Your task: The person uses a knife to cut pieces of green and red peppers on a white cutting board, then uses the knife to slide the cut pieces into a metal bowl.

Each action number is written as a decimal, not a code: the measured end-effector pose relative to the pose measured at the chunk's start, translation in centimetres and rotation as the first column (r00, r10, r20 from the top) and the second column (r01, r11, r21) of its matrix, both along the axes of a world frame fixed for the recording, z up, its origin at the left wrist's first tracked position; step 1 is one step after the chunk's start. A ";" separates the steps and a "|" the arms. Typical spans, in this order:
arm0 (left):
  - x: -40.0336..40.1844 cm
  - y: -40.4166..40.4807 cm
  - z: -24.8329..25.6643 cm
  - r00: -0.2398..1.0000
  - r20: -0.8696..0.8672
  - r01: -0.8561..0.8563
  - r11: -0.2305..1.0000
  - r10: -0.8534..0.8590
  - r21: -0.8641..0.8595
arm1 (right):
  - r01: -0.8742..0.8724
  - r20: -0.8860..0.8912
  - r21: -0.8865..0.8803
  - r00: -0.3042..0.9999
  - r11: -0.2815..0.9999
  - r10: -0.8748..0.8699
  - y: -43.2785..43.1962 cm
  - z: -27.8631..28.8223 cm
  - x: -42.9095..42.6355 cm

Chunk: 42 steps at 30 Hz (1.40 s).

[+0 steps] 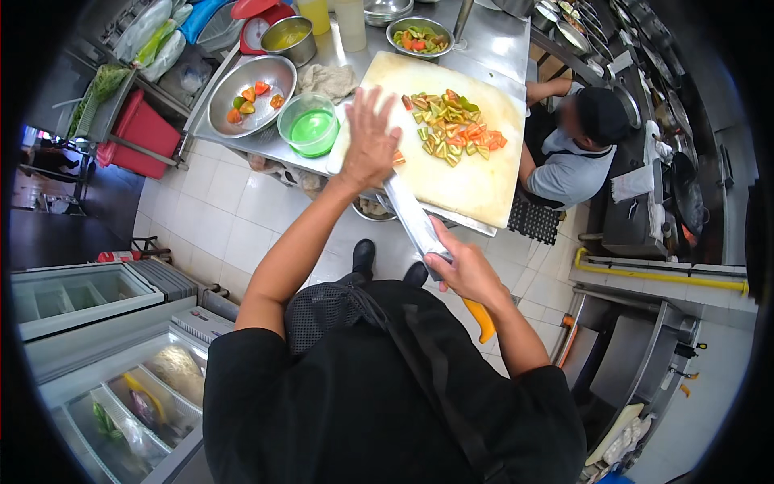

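Observation:
My right hand (468, 269) grips a broad-bladed knife (411, 209) near its heel, and part of the yellow handle (481, 320) shows below the hand. The blade slants up and left to the near edge of a white cutting board (441, 196). Fingers spread and blurred, my left hand (370, 139) is over the board's left side, above the blade tip. A small red piece (398, 158) shows beside its palm. Farther right, cut red and green vegetable pieces (453, 128), tomato or pepper, lie scattered on the board.
Left of the board stand a plastic tub of green liquid (313, 126) and a steel bowl (217, 103) with several vegetable pieces. A cloth (326, 81) lies behind. Another steel bowl (396, 27) holds cut pieces. A person (568, 145) is close at the table's right; an open chest freezer (181, 336) is at lower left.

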<state>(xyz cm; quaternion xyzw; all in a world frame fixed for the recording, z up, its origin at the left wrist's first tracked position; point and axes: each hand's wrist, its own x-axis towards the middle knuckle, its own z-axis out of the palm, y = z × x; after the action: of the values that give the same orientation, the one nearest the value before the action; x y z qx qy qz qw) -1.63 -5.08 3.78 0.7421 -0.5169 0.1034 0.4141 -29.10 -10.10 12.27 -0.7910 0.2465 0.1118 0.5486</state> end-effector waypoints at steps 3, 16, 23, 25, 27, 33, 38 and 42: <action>2.9 0.5 -1.1 0.986 0.009 -0.162 0.976 0.166 -0.146 | 0.050 -0.029 0.018 0.998 0.999 -0.050 -0.9 0.5 -1.9; 0.7 1.6 -3.5 0.928 -0.194 0.359 0.906 -0.319 0.225 | 0.275 -0.033 0.114 0.961 0.955 -0.273 -3.0 -3.8 -4.4; -0.8 1.5 -2.1 0.939 -0.319 0.244 0.905 -0.130 0.349 | 0.240 -0.028 0.175 0.971 0.955 -0.239 -3.4 -4.0 -4.5; -0.9 1.1 -2.2 0.958 -0.244 0.237 0.889 -0.148 0.391 | 0.228 -0.045 0.166 0.974 0.959 -0.224 -3.5 -4.0 -4.5; 0.0 0.9 -2.4 0.945 -0.230 0.303 0.885 -0.232 0.353 | 0.216 -0.058 0.170 0.976 0.961 -0.209 -3.6 -4.2 -4.6; 0.7 1.0 -2.7 0.927 -0.185 0.367 0.886 -0.325 0.282 | 0.229 -0.069 0.155 0.973 0.961 -0.220 -3.0 -3.5 -4.7; 0.8 0.6 -2.6 0.900 -0.267 0.417 0.857 -0.344 0.302 | 0.170 -0.035 0.096 0.985 0.981 -0.168 -2.3 -3.7 -4.7; 0.6 0.5 -2.4 0.895 -0.317 0.411 0.857 -0.314 0.311 | 0.151 -0.037 0.035 0.988 0.988 -0.149 -2.1 -4.0 -4.4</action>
<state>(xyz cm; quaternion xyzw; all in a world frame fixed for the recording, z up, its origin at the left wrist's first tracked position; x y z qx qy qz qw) -1.06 -4.55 1.38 0.7020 -0.6005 -0.1725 0.3418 -33.54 -12.19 8.29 -0.7577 0.3126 0.0884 0.5660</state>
